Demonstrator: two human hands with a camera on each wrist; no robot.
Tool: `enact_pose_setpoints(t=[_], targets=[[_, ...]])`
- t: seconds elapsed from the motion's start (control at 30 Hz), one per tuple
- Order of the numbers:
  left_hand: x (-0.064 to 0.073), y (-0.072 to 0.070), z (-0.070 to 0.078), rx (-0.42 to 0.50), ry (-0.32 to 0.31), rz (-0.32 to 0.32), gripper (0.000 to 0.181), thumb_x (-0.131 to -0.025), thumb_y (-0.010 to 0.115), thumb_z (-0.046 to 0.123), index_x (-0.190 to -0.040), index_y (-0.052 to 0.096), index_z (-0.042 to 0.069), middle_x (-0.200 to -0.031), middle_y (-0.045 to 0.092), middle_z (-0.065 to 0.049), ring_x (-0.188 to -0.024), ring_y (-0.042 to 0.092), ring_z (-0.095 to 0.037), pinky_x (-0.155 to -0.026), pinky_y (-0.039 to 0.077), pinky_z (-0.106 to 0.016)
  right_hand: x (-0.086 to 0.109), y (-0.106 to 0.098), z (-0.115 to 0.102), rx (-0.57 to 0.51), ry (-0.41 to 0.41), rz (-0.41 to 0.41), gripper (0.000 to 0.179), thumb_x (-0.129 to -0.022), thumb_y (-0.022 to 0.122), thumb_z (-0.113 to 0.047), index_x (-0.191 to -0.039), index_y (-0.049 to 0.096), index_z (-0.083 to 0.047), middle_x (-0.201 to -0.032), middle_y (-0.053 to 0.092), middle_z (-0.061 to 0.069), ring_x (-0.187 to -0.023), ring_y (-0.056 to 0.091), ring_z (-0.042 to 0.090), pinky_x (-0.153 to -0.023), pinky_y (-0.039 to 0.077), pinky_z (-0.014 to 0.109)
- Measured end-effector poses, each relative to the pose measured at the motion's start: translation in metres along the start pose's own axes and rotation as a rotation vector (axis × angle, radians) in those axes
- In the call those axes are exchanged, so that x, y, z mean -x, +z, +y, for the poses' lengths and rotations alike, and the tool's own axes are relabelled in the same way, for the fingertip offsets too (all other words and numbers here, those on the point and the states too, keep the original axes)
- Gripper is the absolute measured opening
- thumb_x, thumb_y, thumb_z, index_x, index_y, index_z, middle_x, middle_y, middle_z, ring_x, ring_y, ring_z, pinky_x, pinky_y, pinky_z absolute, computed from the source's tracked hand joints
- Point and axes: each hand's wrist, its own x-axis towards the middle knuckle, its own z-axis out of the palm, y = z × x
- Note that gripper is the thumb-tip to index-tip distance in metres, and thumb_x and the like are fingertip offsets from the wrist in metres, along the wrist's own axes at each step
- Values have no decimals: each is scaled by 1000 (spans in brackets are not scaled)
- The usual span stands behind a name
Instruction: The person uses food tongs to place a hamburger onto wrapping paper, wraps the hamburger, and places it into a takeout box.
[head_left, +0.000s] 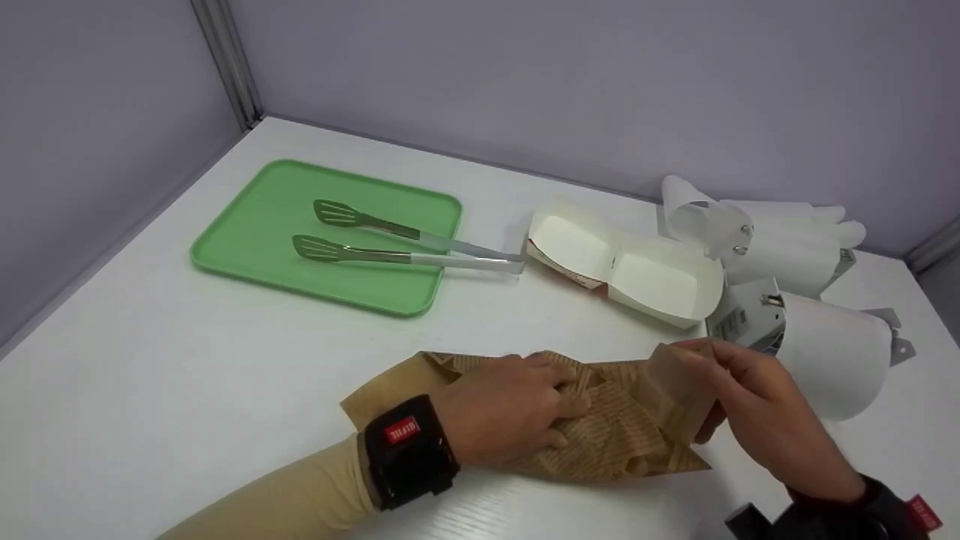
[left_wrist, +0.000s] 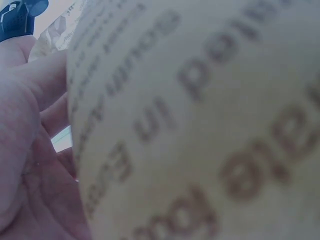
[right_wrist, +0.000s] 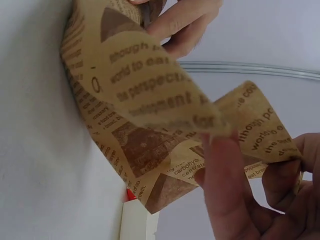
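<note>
A brown sheet of food wrapping paper (head_left: pixel 600 435) with newsprint lettering lies crumpled and folded on the near part of the table. Over its middle, my left hand (head_left: pixel 514 405) grips the bunched paper with bent fingers. At the paper's right end, my right hand (head_left: pixel 750 401) pinches a raised flap between thumb and fingers. The right wrist view shows that flap of wrapping paper (right_wrist: pixel 160 95) curling up, thumb on its edge. Close lettered wrapping paper (left_wrist: pixel 200 120) fills most of the left wrist view, beside the left palm. Whatever may lie inside the folds is hidden.
Beyond the paper, an open white takeaway box (head_left: pixel 660 277) stands with both halves facing up. Slotted tongs (head_left: pixel 465 261) lie partly on a green tray (head_left: pixel 247 217), handles past its edge. White curved shells with metal brackets (head_left: pixel 836 345) stand at the right.
</note>
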Motion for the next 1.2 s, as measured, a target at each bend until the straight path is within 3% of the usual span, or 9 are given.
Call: enact_pose_setpoints(t=[0.2,0.4,0.53,0.63,0.73,0.9,1.2], targets=[[-2,0,1,-32,-2,-21,47,-100,57,47,-143,59,28,-150,55,-4,-136,55,-19,-106,52,-39,-1,3,-7,-73,-67,-96,42,-110,41,-26,-136,58,2,-98,69,8,-67,69,22,-59,59,38],[-4,1,2,-76,26,13,44,-99,60,48,-139,63,30,-141,62,0,-128,60,-16,-99,55,-35,-3,11,-17,-111,-131,-167,39,-110,41,-24,-134,58,3,-86,67,8,-68,70,20,-60,60,37],[-5,1,2,-97,28,29,41,-98,61,48,-136,65,32,-140,63,2,-129,58,-15,-95,57,-35,-5,21,-24,-136,-186,-167,32,-110,42,-22,-111,62,4,-84,62,4,-65,65,17,-58,59,37],[-6,2,3,-86,24,32,39,-98,62,47,-134,66,33,-141,62,3,-130,57,-14,-96,57,-35,-8,28,-28,-180,-193,-177,36,-109,44,-23,-87,51,4,-75,58,2,-59,62,18,-55,57,37],[-6,2,3,-70,18,38,39,-98,63,45,-134,67,33,-139,63,3,-130,57,-13,-95,58,-35,-9,34,-32,-198,-152,-176,43,-108,47,-27,-78,41,2,-66,50,-1,-54,58,17,-53,55,36],[-5,4,2,-38,17,48,41,-96,65,45,-136,66,32,-137,65,3,-130,57,-13,-93,58,-36,-11,40,-33,-203,-95,-177,45,-107,50,-31,-77,38,1,-67,41,-3,-55,50,12,-52,49,33],[-2,5,-3,41,39,74,41,-97,66,40,-137,65,30,-135,66,2,-130,58,-16,-93,58,-35,-17,50,-31,-287,-157,-253,39,-108,46,-24,-81,46,3,-72,53,-4,-68,54,12,-62,49,29]])
